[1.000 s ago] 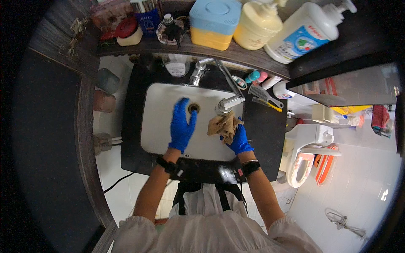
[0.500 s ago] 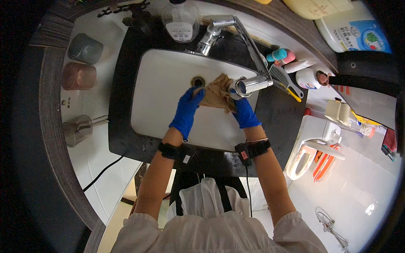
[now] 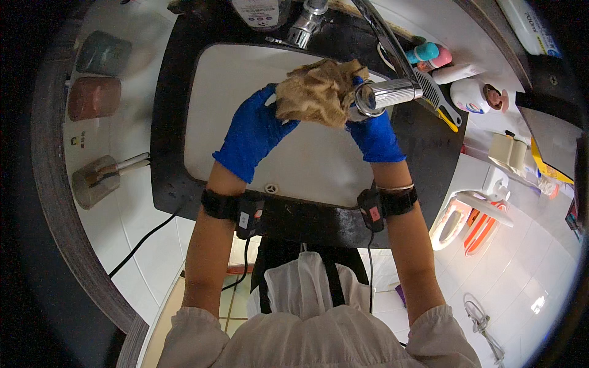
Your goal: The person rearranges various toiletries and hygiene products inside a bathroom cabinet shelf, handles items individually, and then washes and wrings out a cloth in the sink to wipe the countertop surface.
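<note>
A crumpled brown cloth (image 3: 316, 93) is stretched between my two hands above the white sink basin (image 3: 215, 147). My left hand (image 3: 254, 132), in a blue glove, is closed on the cloth's left edge. My right hand (image 3: 379, 136), gloved in blue too, grips the right side, partly hidden beneath the chrome faucet spout (image 3: 389, 97). The spout's round end overlaps the cloth's right edge in view. No stream of water is visible.
The basin is set in a black countertop (image 3: 423, 190). A brush with a yellow-tipped handle (image 3: 446, 110) and several bottles stand on the right. On the left wall hang a grey cup (image 3: 103, 54), a pink cup (image 3: 95, 98) and a clear holder (image 3: 97, 182).
Both hands have come up closer with the cloth, which looks larger and more bunched. My left hand has turned inward. The view has shifted, so the sink sits higher in it.
</note>
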Demonstrator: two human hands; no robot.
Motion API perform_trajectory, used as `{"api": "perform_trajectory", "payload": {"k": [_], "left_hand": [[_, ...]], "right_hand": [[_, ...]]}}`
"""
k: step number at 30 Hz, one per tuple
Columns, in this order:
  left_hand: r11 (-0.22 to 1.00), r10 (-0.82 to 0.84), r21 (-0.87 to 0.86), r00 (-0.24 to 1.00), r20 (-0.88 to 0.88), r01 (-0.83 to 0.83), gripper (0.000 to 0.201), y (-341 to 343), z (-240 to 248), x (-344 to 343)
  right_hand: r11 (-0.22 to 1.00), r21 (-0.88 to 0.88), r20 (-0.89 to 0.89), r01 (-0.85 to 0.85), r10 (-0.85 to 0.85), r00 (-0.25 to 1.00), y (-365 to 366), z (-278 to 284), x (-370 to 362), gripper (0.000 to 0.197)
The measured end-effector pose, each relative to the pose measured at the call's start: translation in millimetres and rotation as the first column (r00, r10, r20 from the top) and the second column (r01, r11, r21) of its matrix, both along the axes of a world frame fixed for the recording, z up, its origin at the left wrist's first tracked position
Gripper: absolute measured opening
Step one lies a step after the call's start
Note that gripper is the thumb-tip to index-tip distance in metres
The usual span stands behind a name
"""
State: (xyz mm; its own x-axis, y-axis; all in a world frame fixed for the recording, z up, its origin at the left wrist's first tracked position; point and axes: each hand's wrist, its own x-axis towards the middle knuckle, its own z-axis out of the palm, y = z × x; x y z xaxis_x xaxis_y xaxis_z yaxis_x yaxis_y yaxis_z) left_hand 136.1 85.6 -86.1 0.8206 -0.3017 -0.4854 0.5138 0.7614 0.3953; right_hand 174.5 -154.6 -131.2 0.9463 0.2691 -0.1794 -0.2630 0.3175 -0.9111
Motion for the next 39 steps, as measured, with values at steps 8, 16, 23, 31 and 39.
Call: {"api": "perform_trajectory", "payload": {"k": [8,16,23,31,39], "left_hand": [[0.971,-0.204,0.165,0.961,0.186,0.174,0.059,-35.4,1.4,12.0],[0.259,-0.749,0.933,0.559,0.357,-0.25,0.049,-12.1,-17.7,6.5],[0.295,-0.586,0.891,0.671,0.455,-0.346,0.073,19.9,-4.2,-1.9],[0.48,-0.273,0.838,0.863,0.425,-0.261,0.055,56.8,52.6,-48.0],[0.789,0.487,0.375,0.867,0.1,-0.487,0.053,59.4,117.8,-65.1]], "right_hand": [[0.903,0.386,-0.506,0.187,0.038,0.861,36.6,15.7,0.3,0.032],[0.925,0.157,-0.362,0.346,-0.272,0.892,-22.4,-13.6,11.4,0.024],[0.905,-0.423,0.177,0.039,0.04,0.983,-21.0,9.7,-28.5,0.035],[0.847,-0.526,0.034,-0.071,0.104,0.994,-6.9,88.1,-34.9,0.059],[0.615,-0.746,0.397,0.256,0.102,0.912,-1.7,122.6,-34.1,0.041]]}}
